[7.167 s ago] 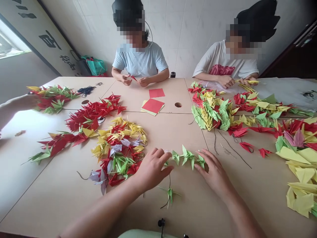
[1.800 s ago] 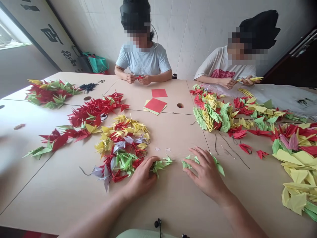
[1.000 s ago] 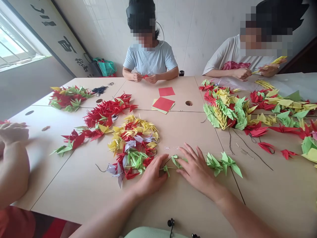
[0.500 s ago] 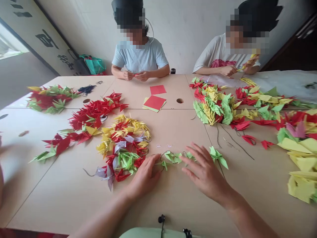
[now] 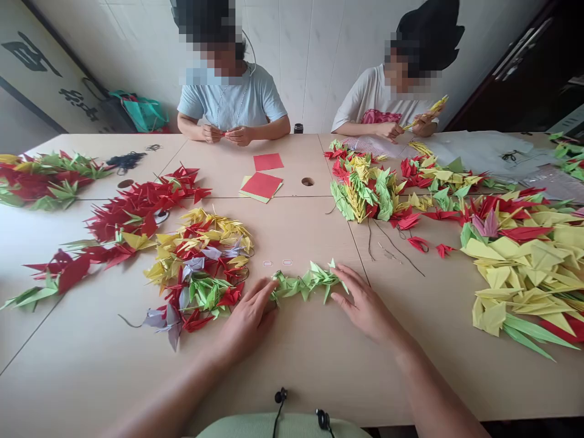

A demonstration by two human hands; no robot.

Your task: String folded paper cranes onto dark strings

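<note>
A short string of light green paper cranes (image 5: 306,283) lies bunched on the tan table (image 5: 319,359) between my hands. My left hand (image 5: 249,316) rests flat, fingers stretched, its fingertips touching the string's left end. My right hand (image 5: 365,304) lies open on the table, fingers spread, pressing against the string's right end. Just left of my left hand sits a coiled string of yellow, red, green and lilac cranes (image 5: 201,267).
Red crane strings (image 5: 137,210) lie at the left, mixed crane piles (image 5: 374,188) and yellow folded papers (image 5: 524,274) at the right. Red paper squares (image 5: 262,182) lie mid-table. Two people sit across folding paper. Loose black threads (image 5: 392,246) trail right of centre.
My right hand slid left along the table and pushed the spread-out green cranes together into one tight bunch. My left hand stayed at the string's left end. The camera swung right.
</note>
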